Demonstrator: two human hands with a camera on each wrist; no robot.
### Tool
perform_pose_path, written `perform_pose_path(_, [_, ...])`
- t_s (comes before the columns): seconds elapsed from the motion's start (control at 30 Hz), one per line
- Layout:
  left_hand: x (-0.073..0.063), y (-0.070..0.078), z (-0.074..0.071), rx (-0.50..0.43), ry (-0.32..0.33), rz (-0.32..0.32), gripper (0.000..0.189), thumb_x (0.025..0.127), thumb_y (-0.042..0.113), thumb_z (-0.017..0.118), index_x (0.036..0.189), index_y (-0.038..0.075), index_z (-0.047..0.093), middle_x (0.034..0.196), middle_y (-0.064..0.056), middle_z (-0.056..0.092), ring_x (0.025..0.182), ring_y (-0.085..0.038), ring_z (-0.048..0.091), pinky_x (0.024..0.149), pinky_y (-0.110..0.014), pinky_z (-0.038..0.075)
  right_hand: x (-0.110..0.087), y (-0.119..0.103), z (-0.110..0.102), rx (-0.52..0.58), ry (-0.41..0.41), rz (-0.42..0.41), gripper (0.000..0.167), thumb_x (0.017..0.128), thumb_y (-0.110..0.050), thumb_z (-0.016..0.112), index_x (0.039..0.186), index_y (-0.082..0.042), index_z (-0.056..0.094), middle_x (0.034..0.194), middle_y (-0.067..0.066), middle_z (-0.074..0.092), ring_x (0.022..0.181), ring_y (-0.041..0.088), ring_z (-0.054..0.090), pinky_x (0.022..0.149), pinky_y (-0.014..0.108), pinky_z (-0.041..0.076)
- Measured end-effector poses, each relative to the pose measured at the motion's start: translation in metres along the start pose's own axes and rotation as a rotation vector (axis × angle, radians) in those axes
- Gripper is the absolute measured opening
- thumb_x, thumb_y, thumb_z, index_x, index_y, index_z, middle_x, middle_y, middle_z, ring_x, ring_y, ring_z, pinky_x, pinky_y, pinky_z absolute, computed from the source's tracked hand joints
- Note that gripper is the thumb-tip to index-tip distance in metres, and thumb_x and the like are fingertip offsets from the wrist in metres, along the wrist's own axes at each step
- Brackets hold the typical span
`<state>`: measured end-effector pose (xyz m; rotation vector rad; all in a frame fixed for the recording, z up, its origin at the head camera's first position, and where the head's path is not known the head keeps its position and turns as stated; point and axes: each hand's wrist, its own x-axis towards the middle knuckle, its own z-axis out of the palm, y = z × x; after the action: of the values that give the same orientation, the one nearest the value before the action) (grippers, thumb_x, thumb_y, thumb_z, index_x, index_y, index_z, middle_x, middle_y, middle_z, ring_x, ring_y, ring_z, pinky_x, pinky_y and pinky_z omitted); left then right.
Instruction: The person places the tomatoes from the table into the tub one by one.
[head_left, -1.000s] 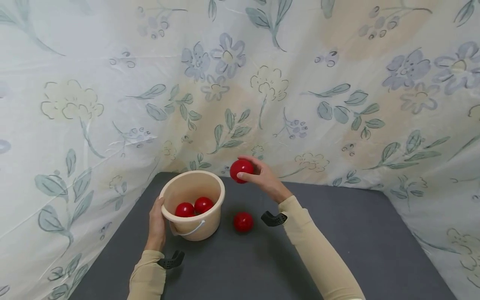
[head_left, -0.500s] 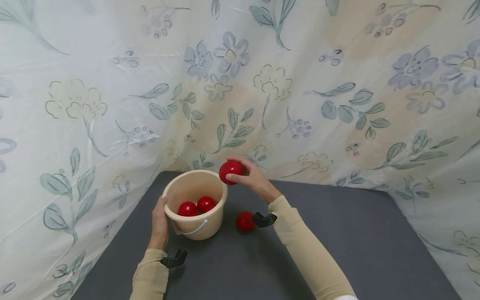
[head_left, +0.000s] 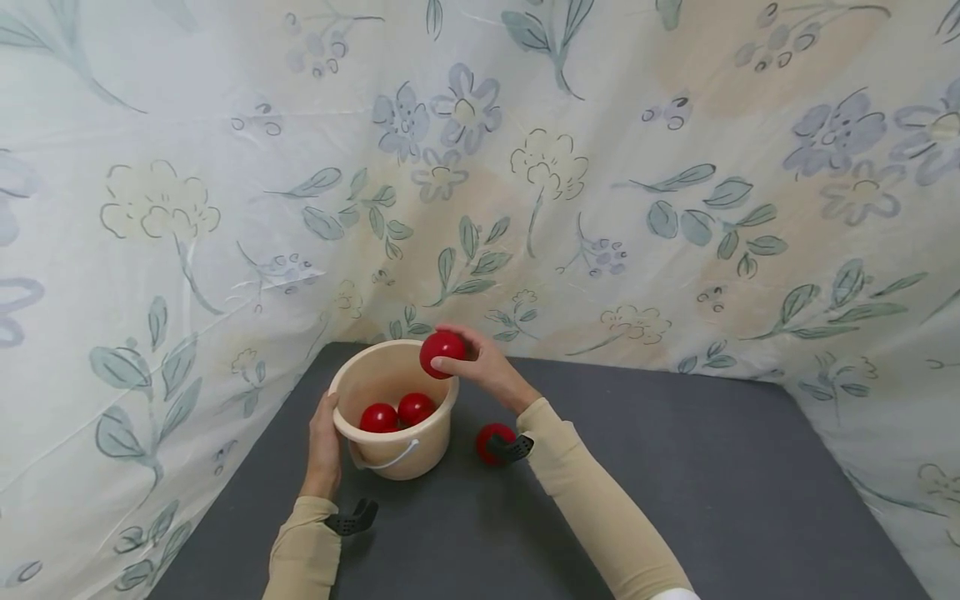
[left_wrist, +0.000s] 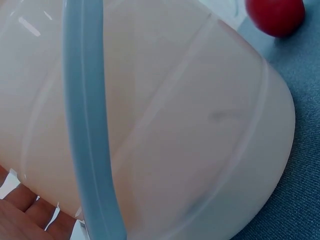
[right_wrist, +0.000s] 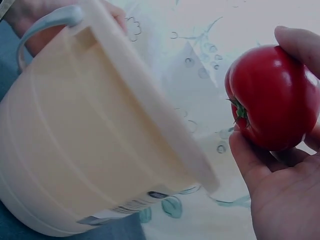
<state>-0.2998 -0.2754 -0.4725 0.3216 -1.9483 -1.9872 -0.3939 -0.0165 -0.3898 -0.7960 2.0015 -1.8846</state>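
Note:
A cream plastic bucket (head_left: 423, 446) stands on the dark table, its pale handle (left_wrist: 90, 120) hanging down the near side. My left hand (head_left: 324, 446) holds the bucket at its left rim; part of that hand is hidden behind the wall. Inside lie two red tomatoes, one at left (head_left: 378, 418) and another at right (head_left: 416, 408). With thumb and fingers my right hand (head_left: 491, 375) grips a third tomato (right_wrist: 275, 95), green stem showing, at the bucket's right rim. Another tomato (head_left: 489, 437) rests on the table right of the bucket, partly covered by the black wrist mount.
A dark grey table (head_left: 675, 483) extends to the right and toward the front. Floral-patterned cloth (head_left: 570, 183) hangs behind and along both sides. Black camera mounts sit on both wrists, the left mount (head_left: 352, 518) just in front of the bucket.
My right hand has carried its tomato leftward from behind the loose tomato to the bucket's right rim. My left hand keeps its hold, and the bucket has stayed in place.

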Motion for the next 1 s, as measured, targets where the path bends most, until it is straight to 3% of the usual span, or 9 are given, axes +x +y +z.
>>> perform_pose_path(0.67, [0.0,0.002,0.001,0.001,-0.017,0.003,0.057,0.108,0.042,0.026,0.156,0.015,0.039,0.161,-0.007,0.038,0.149,-0.024,0.031,0.127,-0.051,0.016,0.002,0.013,0.012,-0.062,-0.009,0.037,0.066,0.087,-0.03,0.076,0.147,-0.026,0.048,0.143,0.004,0.055,0.127,0.027,0.054,0.102,0.043,0.054])
perform_pose_path(0.9, [-0.002,0.001,0.0,0.022,-0.029,0.01,0.057,0.108,0.042,0.024,0.156,0.016,0.038,0.16,-0.006,0.038,0.149,-0.024,0.031,0.127,-0.051,0.017,0.002,0.012,0.011,-0.011,-0.037,0.02,0.061,0.093,-0.032,0.073,0.147,-0.02,0.048,0.154,0.007,0.05,0.144,0.027,0.046,0.119,0.044,0.038])
perform_pose_path(1.0, [-0.002,0.001,-0.001,0.026,-0.033,0.01,0.057,0.108,0.043,0.023,0.157,0.016,0.037,0.16,-0.007,0.037,0.148,-0.024,0.031,0.126,-0.052,0.018,0.002,0.012,0.01,0.007,-0.039,0.017,0.06,0.094,-0.032,0.072,0.147,-0.017,0.049,0.152,0.005,0.052,0.145,0.028,0.045,0.12,0.045,0.036])
